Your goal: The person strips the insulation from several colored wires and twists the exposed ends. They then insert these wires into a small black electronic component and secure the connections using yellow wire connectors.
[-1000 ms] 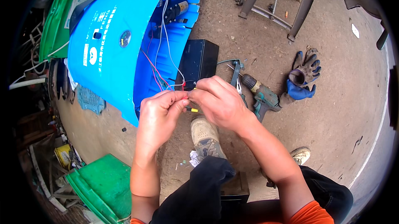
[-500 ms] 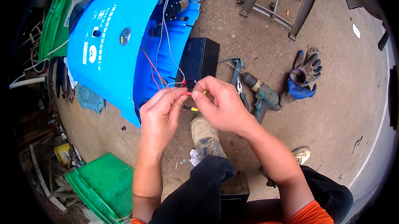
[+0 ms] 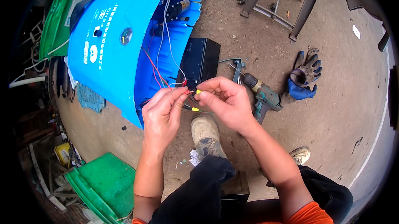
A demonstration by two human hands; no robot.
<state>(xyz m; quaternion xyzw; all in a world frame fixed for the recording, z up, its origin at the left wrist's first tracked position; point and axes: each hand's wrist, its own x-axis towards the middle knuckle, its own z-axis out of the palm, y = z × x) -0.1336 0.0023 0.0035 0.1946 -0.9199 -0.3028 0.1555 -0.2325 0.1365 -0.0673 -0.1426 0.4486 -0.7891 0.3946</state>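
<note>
My left hand pinches the end of a red wire between thumb and fingertips. Just to its right, my right hand grips a small yellow sleeve on a wire end; the two tips nearly meet. Below them hangs another yellow sleeve on a thin wire. Red and grey wires run to the hands from the open underside of a blue plastic tank, which lies tipped over. Inside the tank sits a black pump. A black box, like a battery, stands behind my hands.
Right of my hands lie a cordless drill, a pliers-like tool and work gloves. A stool stands at the far right. A green plastic panel is at the lower left. My shoe is below the hands.
My right hand has drawn slightly right and tilted, so the yellow sleeve now shows at its fingertips, apart from the red wire. My left hand keeps its pinch, almost in place.
</note>
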